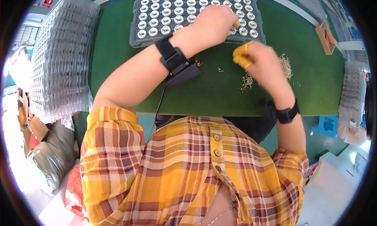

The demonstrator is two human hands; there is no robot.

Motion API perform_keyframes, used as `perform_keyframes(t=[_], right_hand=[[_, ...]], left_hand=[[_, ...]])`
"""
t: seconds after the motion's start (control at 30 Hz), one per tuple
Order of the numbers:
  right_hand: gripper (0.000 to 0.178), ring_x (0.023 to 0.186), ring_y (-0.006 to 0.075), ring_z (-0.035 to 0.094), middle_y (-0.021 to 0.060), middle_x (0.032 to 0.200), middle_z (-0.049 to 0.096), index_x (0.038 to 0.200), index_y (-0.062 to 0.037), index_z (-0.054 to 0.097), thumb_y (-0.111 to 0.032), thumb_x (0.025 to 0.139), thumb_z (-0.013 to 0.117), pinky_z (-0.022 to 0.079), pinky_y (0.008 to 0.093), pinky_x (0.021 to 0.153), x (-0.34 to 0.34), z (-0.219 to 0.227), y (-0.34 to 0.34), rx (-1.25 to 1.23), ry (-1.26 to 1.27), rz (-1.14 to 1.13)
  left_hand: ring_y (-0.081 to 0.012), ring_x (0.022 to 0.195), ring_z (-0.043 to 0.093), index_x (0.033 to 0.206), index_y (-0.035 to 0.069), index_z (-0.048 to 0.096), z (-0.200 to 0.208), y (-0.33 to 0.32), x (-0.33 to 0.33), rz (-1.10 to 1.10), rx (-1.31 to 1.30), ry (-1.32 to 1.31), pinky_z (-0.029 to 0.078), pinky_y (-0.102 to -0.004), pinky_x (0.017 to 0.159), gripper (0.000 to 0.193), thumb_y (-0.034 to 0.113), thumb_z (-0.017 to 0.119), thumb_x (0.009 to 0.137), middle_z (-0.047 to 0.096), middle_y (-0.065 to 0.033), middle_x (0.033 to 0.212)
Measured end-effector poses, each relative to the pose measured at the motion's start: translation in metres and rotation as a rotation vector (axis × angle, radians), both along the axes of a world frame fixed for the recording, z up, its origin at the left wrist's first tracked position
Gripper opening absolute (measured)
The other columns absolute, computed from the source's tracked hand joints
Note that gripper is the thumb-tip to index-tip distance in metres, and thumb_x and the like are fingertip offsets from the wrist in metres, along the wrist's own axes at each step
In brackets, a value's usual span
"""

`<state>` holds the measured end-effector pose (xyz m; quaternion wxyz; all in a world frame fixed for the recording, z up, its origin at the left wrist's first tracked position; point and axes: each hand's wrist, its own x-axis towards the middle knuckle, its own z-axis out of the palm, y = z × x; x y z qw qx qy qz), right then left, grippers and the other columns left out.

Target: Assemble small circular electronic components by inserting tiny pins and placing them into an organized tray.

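My left hand (218, 24) reaches over a clear plastic tray (137, 41) at the far side of the table. Rows of round silver metal parts (165, 20) sit in it. The fingers bend down at the tray's right-hand rows, yellow covers showing on their tips; whatever they grip is hidden. Just off the tray's near right corner, my right hand (262, 60) is closed, its yellow-covered fingertips curled in toward the thumb. Anything pinched there is too small to make out. Beside and below it lie heaps of small brass-coloured pins (286, 67), with a few loose pins (220, 69) farther left.
A tall stack of clear plastic trays (64, 61) stands along the left edge of the green table (196, 98). At the right are a small wooden box (325, 38) and more stacked clear trays (351, 92). A black cable (159, 104) hangs from my left wrist device.
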<state>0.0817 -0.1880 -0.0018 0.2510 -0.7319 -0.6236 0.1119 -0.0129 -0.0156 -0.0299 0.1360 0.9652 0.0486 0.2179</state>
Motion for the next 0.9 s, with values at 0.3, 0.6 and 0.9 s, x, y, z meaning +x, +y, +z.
perform_keyframes(t=[0.3,0.6,0.9], right_hand=[[0.011,0.073,0.0266,0.058,0.0078,0.076,0.055,0.080,-0.0082,0.067,-0.012,0.069,0.071,0.049,0.0375,0.064,-0.047,-0.026,-0.013,0.161,-0.285,0.075],[0.012,0.072,0.0244,0.064,0.0103,0.082,0.062,0.089,-0.0028,0.066,-0.002,0.077,0.067,0.052,0.0320,0.063,-0.053,-0.016,-0.015,0.111,0.250,-0.077],[0.016,0.076,0.0134,0.067,0.0083,0.092,0.067,0.099,0.0008,0.066,0.001,0.083,0.066,0.055,0.0239,0.066,-0.066,-0.022,-0.016,0.256,0.825,-0.220]], left_hand=[[-0.0262,0.080,0.064,0.089,0.005,0.062,0.010,-0.006,-0.008,0.045,0.002,-0.054,0.052,-0.0354,0.072,0.021,0.009,0.073,0.070,0.063,-0.0098,0.085],[-0.0110,0.090,0.059,0.109,-0.001,0.055,0.012,-0.058,-0.101,0.153,-1.141,-0.067,0.051,-0.0246,0.080,0.031,-0.009,0.064,0.080,0.060,-0.0049,0.103],[-0.0126,0.092,0.061,0.113,-0.002,0.053,-0.003,-0.081,-0.114,0.169,-1.319,-0.171,0.052,-0.0251,0.082,0.035,-0.011,0.063,0.080,0.061,-0.0078,0.105]])
